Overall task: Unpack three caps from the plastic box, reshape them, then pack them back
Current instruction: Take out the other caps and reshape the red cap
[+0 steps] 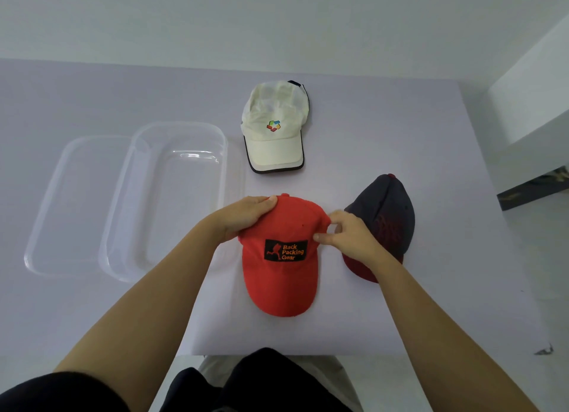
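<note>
Left of the red cap (pixel 281 276) are laid the lid (pixel 77 208) and plastic box (pixel 181 128). Its crown is gripped by the left hand (pixel 243 216) — the white cap (pixel 274 116) is set beyond — and pinched by the right hand (pixel 346 234); the dark cap (pixel 386 217) is placed just right.

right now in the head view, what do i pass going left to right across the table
lid → box → red cap → dark cap; the white cap lies farther back, in line with the red cap, so it is left out
</note>
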`<state>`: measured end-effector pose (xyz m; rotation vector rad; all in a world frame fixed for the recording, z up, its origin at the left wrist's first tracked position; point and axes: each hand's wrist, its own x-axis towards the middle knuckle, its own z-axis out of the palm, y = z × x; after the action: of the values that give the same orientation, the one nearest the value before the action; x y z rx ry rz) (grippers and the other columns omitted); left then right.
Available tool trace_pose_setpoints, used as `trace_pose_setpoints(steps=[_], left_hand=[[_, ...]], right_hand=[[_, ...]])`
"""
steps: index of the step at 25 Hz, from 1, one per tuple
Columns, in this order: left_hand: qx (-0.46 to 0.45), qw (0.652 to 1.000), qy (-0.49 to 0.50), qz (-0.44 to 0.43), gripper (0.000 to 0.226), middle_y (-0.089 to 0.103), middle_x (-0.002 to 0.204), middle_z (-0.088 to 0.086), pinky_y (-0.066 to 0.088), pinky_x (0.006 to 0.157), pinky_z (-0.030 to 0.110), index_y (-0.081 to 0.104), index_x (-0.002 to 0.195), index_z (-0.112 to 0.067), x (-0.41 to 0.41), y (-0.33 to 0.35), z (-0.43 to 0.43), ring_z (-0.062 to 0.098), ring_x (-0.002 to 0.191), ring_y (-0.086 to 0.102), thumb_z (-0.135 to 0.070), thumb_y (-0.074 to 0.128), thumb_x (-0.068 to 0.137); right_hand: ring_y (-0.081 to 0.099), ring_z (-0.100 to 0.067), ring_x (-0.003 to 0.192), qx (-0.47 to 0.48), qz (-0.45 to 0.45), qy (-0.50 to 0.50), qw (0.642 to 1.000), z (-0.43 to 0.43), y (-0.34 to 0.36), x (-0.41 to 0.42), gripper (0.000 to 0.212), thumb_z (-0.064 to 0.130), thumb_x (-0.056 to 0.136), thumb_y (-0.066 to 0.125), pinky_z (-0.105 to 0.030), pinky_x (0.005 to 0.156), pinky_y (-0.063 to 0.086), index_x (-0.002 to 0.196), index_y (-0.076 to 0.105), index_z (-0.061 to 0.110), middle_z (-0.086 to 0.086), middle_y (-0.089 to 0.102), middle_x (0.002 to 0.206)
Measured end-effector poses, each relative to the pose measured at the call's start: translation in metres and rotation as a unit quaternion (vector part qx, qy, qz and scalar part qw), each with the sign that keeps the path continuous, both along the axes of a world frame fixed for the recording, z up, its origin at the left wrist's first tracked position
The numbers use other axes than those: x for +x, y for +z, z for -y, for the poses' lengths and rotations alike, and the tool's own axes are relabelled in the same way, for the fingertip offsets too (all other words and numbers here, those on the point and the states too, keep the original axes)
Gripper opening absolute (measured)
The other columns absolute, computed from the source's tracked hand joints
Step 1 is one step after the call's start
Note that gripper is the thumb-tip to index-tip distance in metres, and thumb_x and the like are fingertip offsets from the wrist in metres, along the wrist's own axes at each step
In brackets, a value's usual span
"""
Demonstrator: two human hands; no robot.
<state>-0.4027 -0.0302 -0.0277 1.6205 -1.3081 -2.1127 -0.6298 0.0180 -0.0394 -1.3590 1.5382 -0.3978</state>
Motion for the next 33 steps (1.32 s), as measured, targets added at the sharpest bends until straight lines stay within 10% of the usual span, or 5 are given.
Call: trace_pose_setpoints(steps=[4, 7, 14, 21, 33], left_hand=[[0.012, 0.998, 0.023, -0.05, 0.039, 0.065, 0.116, -0.002, 0.054, 0.084, 0.019, 0.05, 0.131, -0.022, -0.002, -0.009, -0.001, 0.01, 0.104, 0.064, -0.04, 0.037, 0.099], [0.007, 0.998, 0.039, -0.051, 0.039, 0.067, 0.116, 0.0, 0.051, 0.092, 0.027, 0.057, 0.125, -0.021, -0.004, -0.018, -0.001, 0.014, 0.107, 0.064, -0.043, 0.041, 0.098], [-0.249, 0.913, 0.112, 0.302, 0.051, 0.038, 0.057, 0.002, 0.031, 0.061, 0.03, 0.031, 0.051, -0.013, -0.014, -0.035, -0.016, 0.022, 0.065, 0.041, -0.036, 0.043, 0.096], [-0.069, 0.951, 0.264, 0.142, 0.035, 0.042, 0.062, 0.003, 0.031, 0.051, 0.026, 0.041, 0.068, -0.012, -0.018, -0.039, -0.02, 0.018, 0.056, 0.037, -0.029, 0.033, 0.099], [-0.134, 0.94, 0.223, 0.223, 0.019, 0.057, 0.07, 0.0, 0.047, 0.058, 0.027, 0.057, 0.095, -0.014, -0.012, -0.027, -0.004, 0.014, 0.052, 0.057, -0.021, 0.039, 0.096]], right_hand=[[0.058, -0.003, 0.069, 0.071, 0.186, -0.062, 0.978, 0.002, -0.002, -0.004, 0.011, 0.022, 0.092, 0.058, -0.022, 0.078, 0.049, 0.096, 0.066, 0.017, 0.008, 0.062, 0.076], [0.059, -0.004, 0.071, 0.083, 0.139, -0.04, 0.986, 0.004, -0.011, -0.003, 0.025, 0.031, 0.096, 0.048, -0.025, 0.08, 0.051, 0.11, 0.062, 0.014, 0.006, 0.061, 0.08], [0.057, -0.007, 0.075, 0.104, 0.13, -0.148, 0.975, 0.006, -0.033, 0.004, 0.025, 0.037, 0.097, 0.045, -0.031, 0.086, 0.05, 0.112, 0.057, 0.021, 0.007, 0.06, 0.089], [0.051, -0.008, 0.07, 0.123, 0.141, -0.181, 0.966, 0.014, -0.038, 0.011, 0.025, 0.035, 0.096, 0.047, -0.031, 0.083, 0.047, 0.106, 0.059, 0.016, 0.007, 0.056, 0.08], [0.058, -0.008, 0.082, 0.152, 0.016, -0.059, 0.986, 0.04, -0.022, 0.009, 0.034, 0.037, 0.094, 0.048, -0.027, 0.081, 0.046, 0.119, 0.057, 0.017, 0.001, 0.061, 0.109]])
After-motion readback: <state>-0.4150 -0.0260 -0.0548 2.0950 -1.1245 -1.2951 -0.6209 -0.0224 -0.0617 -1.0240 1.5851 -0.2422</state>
